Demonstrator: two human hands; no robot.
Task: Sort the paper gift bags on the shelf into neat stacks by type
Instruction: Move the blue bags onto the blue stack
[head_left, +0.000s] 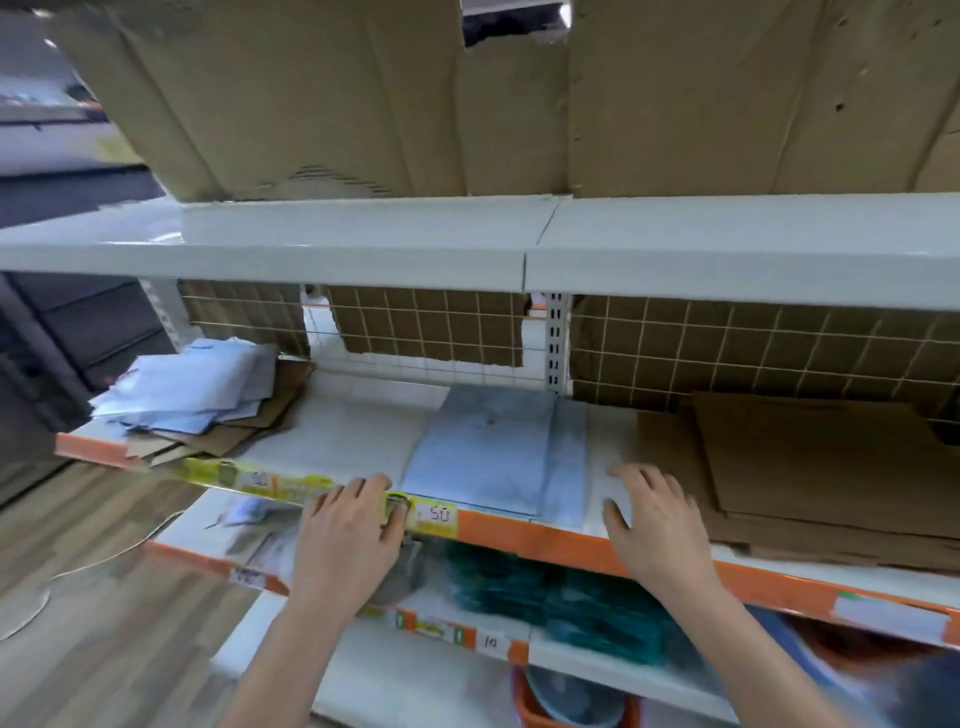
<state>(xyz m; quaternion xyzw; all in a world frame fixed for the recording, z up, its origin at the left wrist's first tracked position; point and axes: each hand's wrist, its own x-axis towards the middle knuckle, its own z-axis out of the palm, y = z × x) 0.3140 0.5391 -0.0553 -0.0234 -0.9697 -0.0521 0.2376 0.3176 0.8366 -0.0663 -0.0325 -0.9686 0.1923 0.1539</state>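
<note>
A flat stack of light blue paper bags (488, 452) lies in the middle of the white shelf (343, 436). To its right lies a stack of brown paper bags (821, 467). At the shelf's left end sits a messy heap of light blue bags (192, 384) over brown ones (244, 431). My left hand (353, 525) rests with relaxed fingers on the shelf's front edge, left of the blue stack. My right hand (654, 514) lies on the shelf just right of that stack, fingers spread, holding nothing.
An orange price strip (545, 535) with yellow labels runs along the shelf front. A wire grid backed by cardboard (727, 343) closes the rear. The shelf below holds teal items (550, 603). Large cardboard sheets (363, 104) stand on the shelf above.
</note>
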